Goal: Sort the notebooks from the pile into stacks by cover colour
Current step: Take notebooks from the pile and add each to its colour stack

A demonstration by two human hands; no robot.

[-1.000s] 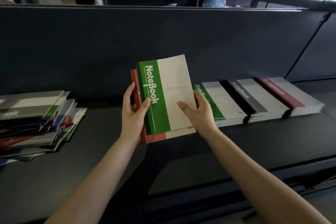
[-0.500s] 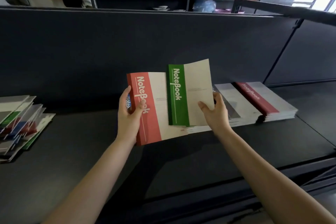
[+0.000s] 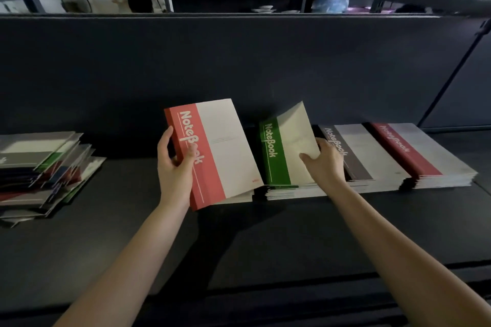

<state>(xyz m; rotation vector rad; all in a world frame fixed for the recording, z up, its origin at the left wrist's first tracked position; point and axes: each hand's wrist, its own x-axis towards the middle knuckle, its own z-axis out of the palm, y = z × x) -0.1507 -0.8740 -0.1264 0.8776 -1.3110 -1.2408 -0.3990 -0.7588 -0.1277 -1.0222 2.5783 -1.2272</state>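
Observation:
My left hand [image 3: 174,167] grips a red-spined notebook [image 3: 215,151] by its left edge, tilted up above the dark table. My right hand [image 3: 322,164] holds a green-spined notebook [image 3: 281,151] by its right side, its lower edge down on the green stack [image 3: 292,191] and its top still raised. To the right lie a grey-spined stack [image 3: 366,156] and a red-spined stack [image 3: 425,154]. The unsorted pile [image 3: 45,170] of mixed notebooks sits at the far left.
A dark partition wall [image 3: 239,66] rises right behind the table [image 3: 239,233]. Shelves with tubs and bottles stand beyond it. A black strip runs along the table's near edge.
The two notebooks have come apart: my right hand carried the green one right and down onto the green stack, while my left hand kept the red one.

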